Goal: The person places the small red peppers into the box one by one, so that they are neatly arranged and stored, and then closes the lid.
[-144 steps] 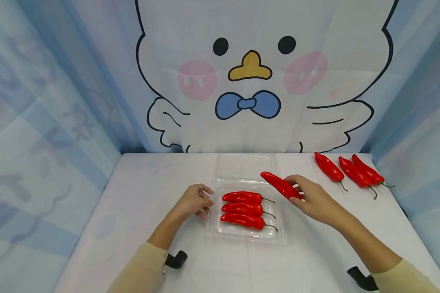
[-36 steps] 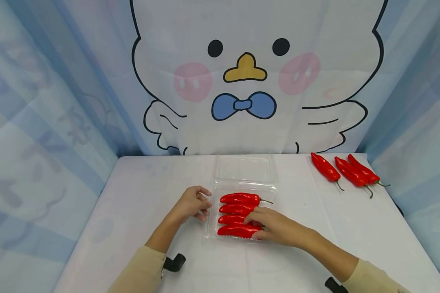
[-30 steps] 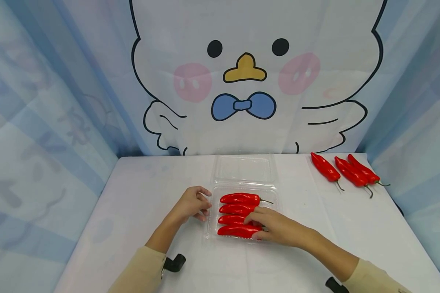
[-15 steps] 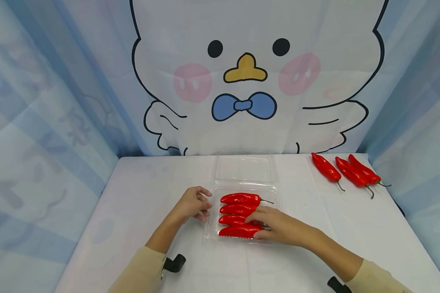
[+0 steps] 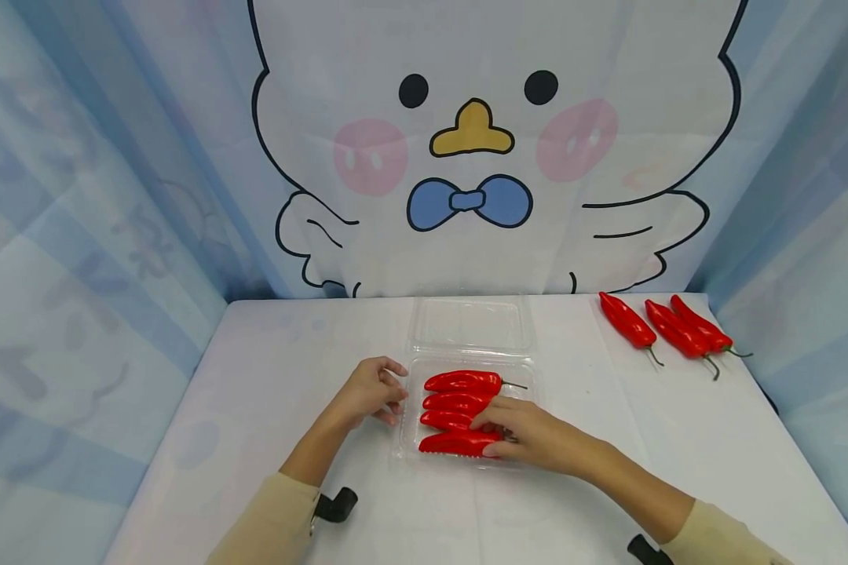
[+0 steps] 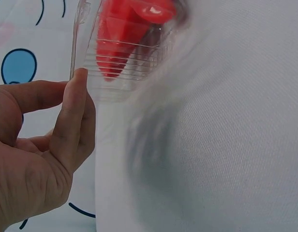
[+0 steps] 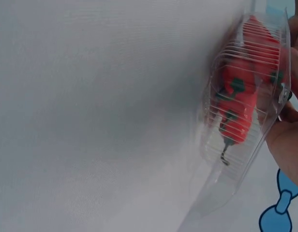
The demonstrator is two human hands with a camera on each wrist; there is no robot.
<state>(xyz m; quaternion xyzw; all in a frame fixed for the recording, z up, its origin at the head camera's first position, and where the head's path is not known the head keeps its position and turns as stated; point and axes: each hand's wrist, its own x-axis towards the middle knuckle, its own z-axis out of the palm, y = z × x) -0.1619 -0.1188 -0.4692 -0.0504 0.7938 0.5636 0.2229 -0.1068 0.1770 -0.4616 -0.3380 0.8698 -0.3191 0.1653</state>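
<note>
A clear plastic box (image 5: 484, 365) stands on the table with its lid (image 5: 473, 326) folded back. In it several red chili peppers (image 5: 462, 382) lie side by side, stems to the right. My right hand (image 5: 537, 435) reaches over the box's right side and holds the stem end of the frontmost red chili pepper (image 5: 459, 444), thumb in front and fingers behind. This hand covers some of the stems. At the left side my left hand (image 5: 371, 392) pinches the box's rim between thumb and finger, seen in the left wrist view (image 6: 57, 125).
Three more red chili peppers lie at the table's back right corner, one (image 5: 627, 320) a little apart from the other two (image 5: 678, 329). A printed curtain (image 5: 473, 259) hangs behind the white table (image 5: 290, 345), with blue curtains at both sides.
The right hand has brought a red chili pepper from above the box down into its front. Over the last second it has barely shifted. The left hand has stayed at the box's left rim.
</note>
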